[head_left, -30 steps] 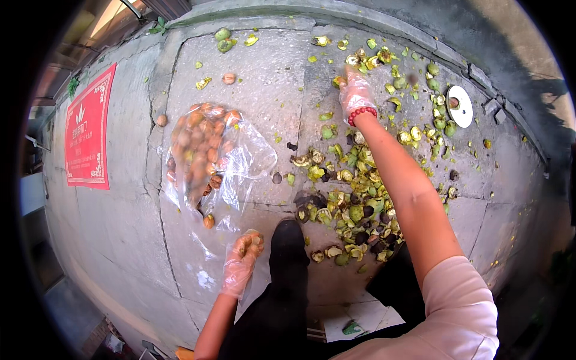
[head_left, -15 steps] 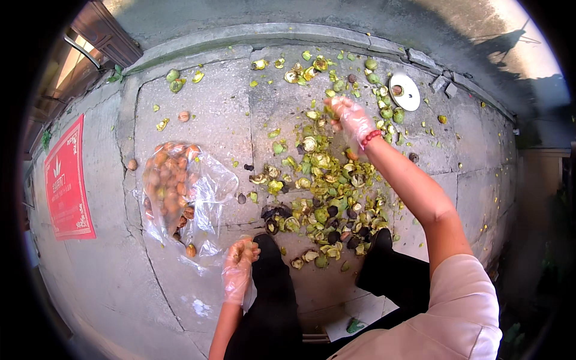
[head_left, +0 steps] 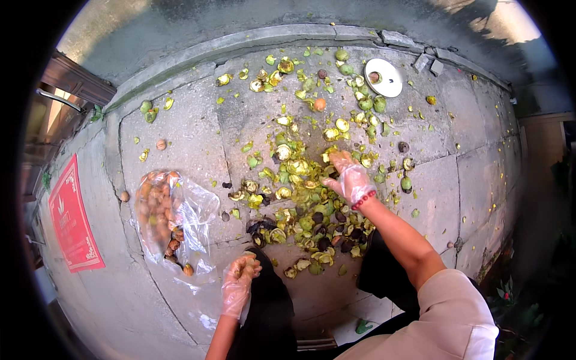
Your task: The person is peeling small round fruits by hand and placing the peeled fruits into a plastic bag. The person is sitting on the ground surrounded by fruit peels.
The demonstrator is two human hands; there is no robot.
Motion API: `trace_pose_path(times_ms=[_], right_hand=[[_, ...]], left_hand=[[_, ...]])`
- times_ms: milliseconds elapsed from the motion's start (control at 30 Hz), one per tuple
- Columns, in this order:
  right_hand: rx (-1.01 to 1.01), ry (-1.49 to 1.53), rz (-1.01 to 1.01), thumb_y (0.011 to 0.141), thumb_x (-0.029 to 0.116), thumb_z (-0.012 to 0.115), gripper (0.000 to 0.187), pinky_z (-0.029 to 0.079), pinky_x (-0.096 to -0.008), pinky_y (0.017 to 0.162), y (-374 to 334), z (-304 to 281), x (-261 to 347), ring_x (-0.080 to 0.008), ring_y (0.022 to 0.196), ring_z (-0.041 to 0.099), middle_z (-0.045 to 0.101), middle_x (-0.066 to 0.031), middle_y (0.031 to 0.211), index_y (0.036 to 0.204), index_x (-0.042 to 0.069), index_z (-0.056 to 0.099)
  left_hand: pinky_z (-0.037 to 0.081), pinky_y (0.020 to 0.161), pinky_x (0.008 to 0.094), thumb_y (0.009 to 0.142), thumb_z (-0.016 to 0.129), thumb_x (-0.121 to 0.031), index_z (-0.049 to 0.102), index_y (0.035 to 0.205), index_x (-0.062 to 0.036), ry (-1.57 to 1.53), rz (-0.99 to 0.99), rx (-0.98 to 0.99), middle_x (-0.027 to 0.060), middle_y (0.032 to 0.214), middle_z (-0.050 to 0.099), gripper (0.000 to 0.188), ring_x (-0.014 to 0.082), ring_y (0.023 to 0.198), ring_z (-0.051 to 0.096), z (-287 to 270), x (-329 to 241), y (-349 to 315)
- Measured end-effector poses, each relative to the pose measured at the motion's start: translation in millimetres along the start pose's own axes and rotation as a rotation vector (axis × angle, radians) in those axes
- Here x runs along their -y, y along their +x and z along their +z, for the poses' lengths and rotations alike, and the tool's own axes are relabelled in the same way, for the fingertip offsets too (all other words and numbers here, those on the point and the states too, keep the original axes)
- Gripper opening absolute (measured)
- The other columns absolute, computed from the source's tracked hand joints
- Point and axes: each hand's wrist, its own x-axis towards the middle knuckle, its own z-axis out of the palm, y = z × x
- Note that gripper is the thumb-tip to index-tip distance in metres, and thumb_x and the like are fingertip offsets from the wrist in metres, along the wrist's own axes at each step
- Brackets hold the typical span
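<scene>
My right hand (head_left: 349, 178), in a clear plastic glove with a red bead bracelet at the wrist, reaches over a broad heap of split green walnut husks (head_left: 300, 168). Its fingers are spread and touch or hover just above the husks; I see nothing held. Near my left knee, my gloved left hand (head_left: 239, 282) is curled closed, and what its fingers hold, if anything, is hidden. A brown shelled-out walnut (head_left: 320, 105) lies beyond my right hand. Left of the heap sits a clear plastic bag (head_left: 201, 204) with many walnuts (head_left: 157, 207) inside.
A white round lid or plate (head_left: 390, 84) with a brown piece on it lies at the far right, beside green walnuts (head_left: 365, 103). A red mat (head_left: 75, 219) is at the left. Broken bricks (head_left: 421, 62) stand by the far kerb (head_left: 252, 43). Blackened husks (head_left: 324, 243) lie between my feet.
My right hand has come back toward me from the far end of the heap, its fingers spreading. The walnut beyond it now shows. My left hand stays curled; the view has turned slightly.
</scene>
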Motion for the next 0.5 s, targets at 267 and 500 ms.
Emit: trace_pose_path(times_ms=[267, 500], right_hand=[[-0.503, 0.663, 0.227, 0.087, 0.018, 0.066, 0.041, 0.047, -0.0414, 0.097, 31, 23, -62, -0.0364, 0.111, 0.061, 0.064, -0.0210, 0.117, 0.122, 0.000, 0.057], [-0.427, 0.634, 0.234, 0.085, 0.013, 0.066, 0.036, 0.050, -0.0403, 0.091, 50, 39, -102, -0.0341, 0.103, 0.064, 0.065, -0.0214, 0.113, 0.118, 0.000, 0.059]], left_hand=[[0.053, 0.075, 0.0268, 0.100, 0.058, -0.026, 0.058, 0.116, -0.0012, 0.003, 0.008, 0.021, 0.0076, 0.096, 0.065, 0.030, 0.0141, 0.084, 0.064, 16, 4, 1], [0.052, 0.075, 0.0258, 0.100, 0.056, -0.018, 0.058, 0.117, -0.0003, -0.017, -0.087, -0.004, 0.0079, 0.096, 0.064, 0.025, 0.0133, 0.084, 0.063, 14, 7, 0]])
